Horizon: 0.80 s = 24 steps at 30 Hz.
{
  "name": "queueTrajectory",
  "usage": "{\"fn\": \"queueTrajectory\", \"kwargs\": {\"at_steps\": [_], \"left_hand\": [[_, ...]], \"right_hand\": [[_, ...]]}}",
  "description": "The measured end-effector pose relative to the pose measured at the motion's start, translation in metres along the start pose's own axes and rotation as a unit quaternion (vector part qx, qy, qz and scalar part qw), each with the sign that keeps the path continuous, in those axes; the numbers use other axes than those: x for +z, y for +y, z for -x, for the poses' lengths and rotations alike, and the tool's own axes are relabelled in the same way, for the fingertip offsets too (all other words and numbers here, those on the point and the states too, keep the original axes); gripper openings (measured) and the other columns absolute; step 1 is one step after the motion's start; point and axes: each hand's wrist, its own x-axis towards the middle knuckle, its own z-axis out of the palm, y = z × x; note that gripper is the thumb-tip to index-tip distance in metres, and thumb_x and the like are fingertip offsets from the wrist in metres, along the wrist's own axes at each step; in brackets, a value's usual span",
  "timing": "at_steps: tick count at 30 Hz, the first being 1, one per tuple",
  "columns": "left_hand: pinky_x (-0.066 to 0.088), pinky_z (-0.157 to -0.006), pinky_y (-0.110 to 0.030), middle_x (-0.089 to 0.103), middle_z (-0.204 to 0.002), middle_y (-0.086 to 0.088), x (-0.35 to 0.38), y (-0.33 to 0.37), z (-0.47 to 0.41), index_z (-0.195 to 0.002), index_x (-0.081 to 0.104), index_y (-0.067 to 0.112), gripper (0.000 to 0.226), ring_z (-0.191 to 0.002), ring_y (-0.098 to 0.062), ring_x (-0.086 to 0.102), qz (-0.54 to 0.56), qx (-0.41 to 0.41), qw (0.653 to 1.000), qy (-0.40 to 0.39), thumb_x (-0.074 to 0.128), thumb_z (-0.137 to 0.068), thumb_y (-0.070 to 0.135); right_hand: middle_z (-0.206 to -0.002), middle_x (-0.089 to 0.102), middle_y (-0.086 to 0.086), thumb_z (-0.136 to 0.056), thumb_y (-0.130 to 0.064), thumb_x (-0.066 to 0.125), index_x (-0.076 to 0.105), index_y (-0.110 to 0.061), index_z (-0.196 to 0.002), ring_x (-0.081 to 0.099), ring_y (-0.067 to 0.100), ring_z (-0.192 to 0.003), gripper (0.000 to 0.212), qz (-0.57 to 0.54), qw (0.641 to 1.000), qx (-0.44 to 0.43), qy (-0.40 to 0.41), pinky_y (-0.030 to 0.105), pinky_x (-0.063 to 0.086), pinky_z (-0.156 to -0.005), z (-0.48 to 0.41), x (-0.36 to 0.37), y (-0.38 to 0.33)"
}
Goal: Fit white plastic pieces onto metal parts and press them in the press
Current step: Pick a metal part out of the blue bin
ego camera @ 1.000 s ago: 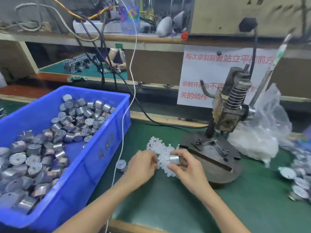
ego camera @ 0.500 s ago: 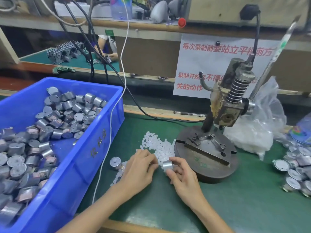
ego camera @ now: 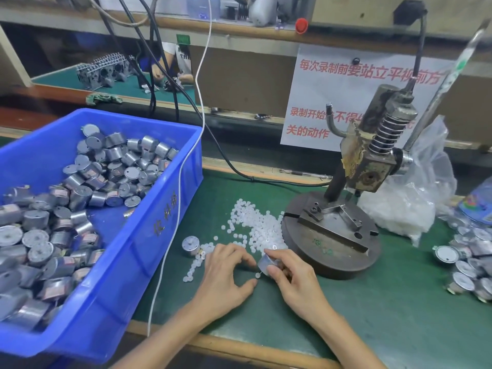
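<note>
Whereas half a second ago nothing showed at its end, the metal part (ego camera: 265, 263) now shows a white plastic piece (ego camera: 257, 275) there in the head view, so fitting is underway, I judge. My right hand (ego camera: 295, 283) clamps the part beside the press (ego camera: 332, 243), toward the tabletop's (ego camera: 399, 328) near edge, long axis slanting down-left toward my left hand (ego camera: 223, 278); whether that hand pinches the piece I cannot tell.

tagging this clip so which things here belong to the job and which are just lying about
Job: right hand holding a metal part; left hand; white plastic pieces; press; blue bin of metal parts.
Lying about: paper notice; black cables; green rag; red cap.
</note>
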Motion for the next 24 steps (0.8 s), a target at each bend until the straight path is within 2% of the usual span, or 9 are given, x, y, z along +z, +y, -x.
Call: {"fn": "queueTrajectory", "kwargs": {"at_steps": [3, 6, 11, 16, 20, 24], "left_hand": [[0.018, -0.092, -0.015, 0.043, -0.094, 0.028, 0.002, -0.001, 0.002, -0.096, 0.060, 0.031, 0.025, -0.100, 0.002, 0.034, -0.029, 0.000, 1.000, 0.013, 0.068, -0.072, 0.032], [0.013, -0.093, -0.012, 0.044, -0.096, 0.025, 0.004, -0.002, 0.002, -0.094, 0.063, 0.032, 0.021, -0.101, 0.001, 0.032, -0.042, -0.007, 0.999, 0.019, 0.069, -0.074, 0.035], [0.013, -0.085, -0.015, 0.046, -0.099, 0.022, 0.004, -0.003, 0.002, -0.094, 0.065, 0.033, 0.018, -0.103, 0.001, 0.033, -0.048, -0.022, 0.999, 0.012, 0.069, -0.076, 0.037], [0.014, -0.082, -0.019, 0.045, -0.098, 0.023, 0.004, -0.002, 0.002, -0.096, 0.064, 0.035, 0.018, -0.101, 0.000, 0.033, -0.059, -0.022, 0.998, 0.005, 0.065, -0.080, 0.041], [0.015, -0.081, -0.019, 0.044, -0.096, 0.023, 0.003, -0.002, 0.001, -0.097, 0.064, 0.034, 0.017, -0.098, 0.000, 0.033, -0.058, -0.018, 0.998, 0.007, 0.065, -0.081, 0.039], [0.015, -0.080, -0.020, 0.043, -0.097, 0.023, 0.004, -0.003, 0.002, -0.103, 0.061, 0.032, 0.022, -0.097, -0.001, 0.031, -0.058, -0.017, 0.998, 0.002, 0.062, -0.081, 0.034]], "right_hand": [[-0.097, 0.059, -0.011, -0.088, -0.010, 0.062, 0.063, -0.024, -0.110, 0.054, 0.002, -0.075, 0.026, 0.008, 1.000, -0.003, -0.005, 0.009, 0.041, -0.068, 0.000, 0.000, -0.001], [-0.097, 0.060, -0.010, -0.087, -0.006, 0.063, 0.065, -0.016, -0.111, 0.054, 0.000, -0.075, 0.026, 0.026, 1.000, -0.013, -0.010, 0.008, 0.040, -0.067, 0.000, 0.000, -0.001], [-0.099, 0.060, -0.007, -0.088, -0.011, 0.062, 0.065, -0.013, -0.112, 0.054, -0.002, -0.080, 0.025, 0.055, 0.998, -0.036, -0.015, 0.010, 0.039, -0.069, -0.001, 0.001, -0.003], [-0.104, 0.056, -0.004, -0.089, -0.007, 0.058, 0.064, -0.004, -0.114, 0.050, -0.007, -0.090, 0.027, 0.098, 0.992, -0.077, -0.023, 0.005, 0.037, -0.079, 0.000, 0.003, -0.006], [-0.109, 0.055, 0.010, -0.092, -0.009, 0.053, 0.060, -0.002, -0.119, 0.055, 0.008, -0.087, 0.029, 0.145, 0.981, -0.123, -0.049, 0.017, 0.046, -0.077, 0.003, 0.005, -0.011], [-0.109, 0.056, 0.014, -0.095, -0.017, 0.045, 0.060, 0.000, -0.118, 0.061, 0.020, -0.082, 0.032, 0.168, 0.975, -0.131, -0.062, 0.026, 0.051, -0.072, 0.004, 0.004, -0.014]]}}
